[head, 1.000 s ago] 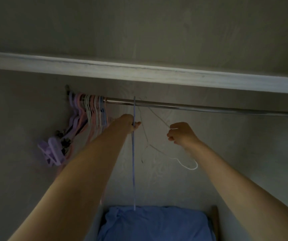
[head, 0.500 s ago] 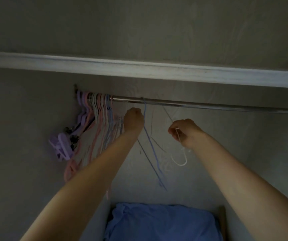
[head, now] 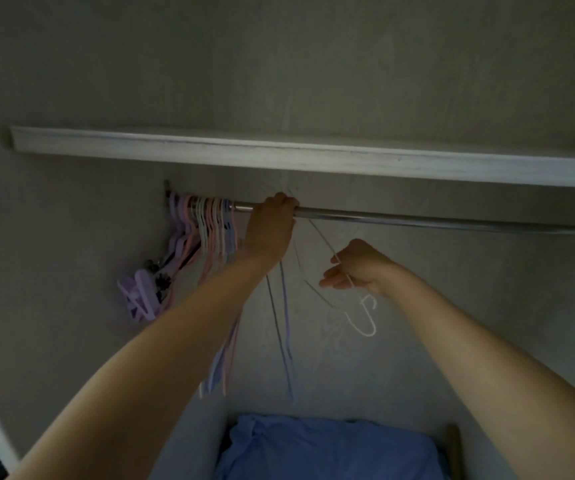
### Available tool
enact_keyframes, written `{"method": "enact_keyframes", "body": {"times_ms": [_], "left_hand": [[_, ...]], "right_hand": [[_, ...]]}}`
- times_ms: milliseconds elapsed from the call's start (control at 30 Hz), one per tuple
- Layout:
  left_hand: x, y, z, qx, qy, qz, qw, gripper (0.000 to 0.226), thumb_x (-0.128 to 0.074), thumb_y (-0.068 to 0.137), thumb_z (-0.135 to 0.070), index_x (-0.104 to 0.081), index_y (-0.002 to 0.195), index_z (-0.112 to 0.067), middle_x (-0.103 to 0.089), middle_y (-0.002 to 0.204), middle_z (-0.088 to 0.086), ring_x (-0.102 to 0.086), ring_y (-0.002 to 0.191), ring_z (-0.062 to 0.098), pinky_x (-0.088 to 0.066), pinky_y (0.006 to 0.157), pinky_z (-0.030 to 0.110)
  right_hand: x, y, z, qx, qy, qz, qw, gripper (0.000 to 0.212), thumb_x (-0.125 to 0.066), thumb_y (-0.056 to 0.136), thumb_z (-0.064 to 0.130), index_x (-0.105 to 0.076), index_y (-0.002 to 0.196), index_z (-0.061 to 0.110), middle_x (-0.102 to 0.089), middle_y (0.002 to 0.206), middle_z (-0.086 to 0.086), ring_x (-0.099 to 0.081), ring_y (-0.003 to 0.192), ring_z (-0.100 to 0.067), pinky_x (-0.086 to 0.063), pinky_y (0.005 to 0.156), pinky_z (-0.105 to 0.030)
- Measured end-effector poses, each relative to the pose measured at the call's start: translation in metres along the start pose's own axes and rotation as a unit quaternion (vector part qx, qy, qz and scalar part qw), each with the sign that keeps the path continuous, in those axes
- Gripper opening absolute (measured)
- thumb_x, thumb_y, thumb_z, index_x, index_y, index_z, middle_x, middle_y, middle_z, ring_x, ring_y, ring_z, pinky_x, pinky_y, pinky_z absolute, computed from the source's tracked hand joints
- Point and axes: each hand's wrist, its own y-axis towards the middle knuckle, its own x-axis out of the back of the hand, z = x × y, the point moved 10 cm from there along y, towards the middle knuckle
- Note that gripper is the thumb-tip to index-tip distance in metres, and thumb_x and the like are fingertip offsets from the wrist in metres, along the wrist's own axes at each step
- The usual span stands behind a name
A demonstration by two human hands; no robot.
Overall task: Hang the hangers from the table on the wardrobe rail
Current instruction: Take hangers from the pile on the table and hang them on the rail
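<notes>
Left hand (head: pixel 272 223) curled over rail (head: pixel 417 220), hiding hook, right hand (head: pixel 355 268) pinching white hanger (head: pixel 365 317).

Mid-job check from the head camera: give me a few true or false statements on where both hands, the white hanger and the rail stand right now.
1. The left hand is up at the wardrobe rail. True.
2. The right hand holds nothing. False: it pinches a white hanger.
3. The white hanger's hook is already over the rail. False: the hook hangs below the right hand, well under the rail.
4. A bunch of pink and purple hangers sits at the rail's left end. True.
5. The rail to the right of the left hand is packed with hangers. False: that stretch shows bare metal.
6. A blue cloth lies at the bottom of the wardrobe. True.
</notes>
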Motion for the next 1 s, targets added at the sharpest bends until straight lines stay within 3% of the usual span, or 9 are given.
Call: {"method": "enact_keyframes", "body": {"times_ms": [100, 167, 233, 367, 533, 667, 733, 900, 1000], "left_hand": [[0.002, -0.005, 0.002, -0.012, -0.026, -0.016, 0.999, 0.036, -0.053, 0.090, -0.003, -0.055, 0.126, -0.004, -0.057, 0.125, 0.015, -0.053, 0.115, 0.029, -0.039, 0.094, 0.032], [0.005, -0.007, 0.001, -0.030, -0.036, -0.033, 0.998, 0.036, -0.060, 0.082, 0.004, -0.061, 0.118, 0.002, -0.064, 0.113, 0.020, -0.061, 0.103, 0.034, -0.046, 0.086, 0.036], [0.009, -0.006, 0.000, -0.039, -0.041, -0.042, 0.998, 0.039, -0.061, 0.078, 0.009, -0.061, 0.116, 0.004, -0.065, 0.108, 0.023, -0.063, 0.097, 0.036, -0.048, 0.082, 0.038], [0.011, 0.002, 0.022, 0.019, 0.008, -0.003, 1.000, 0.035, -0.051, 0.089, 0.000, -0.056, 0.123, -0.005, -0.058, 0.121, 0.016, -0.053, 0.112, 0.030, -0.038, 0.092, 0.035], [0.018, -0.010, 0.039, 0.060, 0.126, 0.035, 0.990, 0.048, -0.054, 0.090, -0.019, -0.041, 0.134, -0.009, -0.043, 0.138, 0.010, -0.037, 0.130, 0.028, -0.023, 0.110, 0.041], [0.010, -0.025, 0.010, -0.013, 0.063, 0.054, 0.996, 0.064, -0.050, 0.090, -0.014, -0.023, 0.148, -0.010, -0.024, 0.154, 0.010, -0.023, 0.142, 0.025, -0.012, 0.117, 0.038], [0.000, -0.033, 0.013, -0.002, 0.076, 0.080, 0.994, 0.068, -0.049, 0.090, -0.018, -0.016, 0.150, -0.017, -0.017, 0.157, 0.005, -0.016, 0.145, 0.022, -0.008, 0.119, 0.046], [0.013, -0.031, 0.041, 0.119, 0.051, 0.051, 0.990, 0.063, -0.052, 0.087, -0.023, -0.028, 0.145, -0.026, -0.023, 0.152, 0.009, -0.019, 0.142, 0.025, -0.012, 0.115, 0.057], [0.018, -0.031, 0.046, 0.117, 0.075, 0.033, 0.990, 0.062, -0.055, 0.084, -0.024, -0.032, 0.142, -0.032, -0.029, 0.148, 0.008, -0.024, 0.139, 0.025, -0.011, 0.115, 0.057]], "right_hand": [[-0.014, -0.012, 0.004, 0.014, 0.043, 0.061, 0.997, 0.023, -0.039, 0.098, -0.001, -0.039, 0.121, 0.002, -0.063, 0.090, -0.020, -0.068, 0.073, -0.028, -0.059, 0.058, -0.028], [-0.011, -0.011, 0.006, 0.030, 0.046, 0.039, 0.998, 0.021, -0.038, 0.098, -0.002, -0.041, 0.118, 0.004, -0.061, 0.083, -0.015, -0.065, 0.063, -0.022, -0.057, 0.050, -0.026], [-0.005, -0.008, 0.008, 0.058, 0.021, 0.000, 0.998, 0.022, -0.034, 0.098, 0.000, -0.045, 0.117, 0.003, -0.059, 0.077, -0.010, -0.061, 0.050, -0.014, -0.047, 0.040, -0.018], [-0.006, -0.008, 0.010, 0.095, 0.063, -0.041, 0.993, 0.017, -0.032, 0.097, 0.002, -0.047, 0.106, 0.003, -0.054, 0.066, -0.009, -0.046, 0.026, -0.004, -0.029, 0.030, -0.009], [-0.010, -0.013, 0.009, 0.099, 0.124, -0.048, 0.986, 0.016, -0.038, 0.096, 0.002, -0.052, 0.103, 0.002, -0.052, 0.062, -0.011, -0.040, 0.022, -0.004, -0.023, 0.027, -0.008], [-0.016, -0.019, 0.011, 0.099, 0.135, -0.050, 0.985, 0.015, -0.040, 0.095, 0.002, -0.054, 0.101, 0.001, -0.052, 0.062, -0.011, -0.036, 0.021, -0.003, -0.021, 0.026, -0.008], [-0.017, -0.020, 0.013, 0.104, 0.140, -0.054, 0.983, 0.016, -0.039, 0.095, 0.002, -0.054, 0.101, 0.001, -0.052, 0.061, -0.011, -0.035, 0.021, -0.004, -0.020, 0.027, -0.007], [-0.024, -0.017, 0.025, 0.108, 0.172, -0.048, 0.978, 0.017, -0.038, 0.095, 0.002, -0.053, 0.102, 0.002, -0.051, 0.061, -0.012, -0.033, 0.020, -0.005, -0.018, 0.029, -0.006], [-0.029, -0.015, 0.029, 0.097, 0.194, -0.036, 0.976, 0.017, -0.039, 0.095, 0.002, -0.053, 0.102, 0.001, -0.050, 0.062, -0.012, -0.031, 0.020, -0.005, -0.017, 0.029, -0.006]]}}
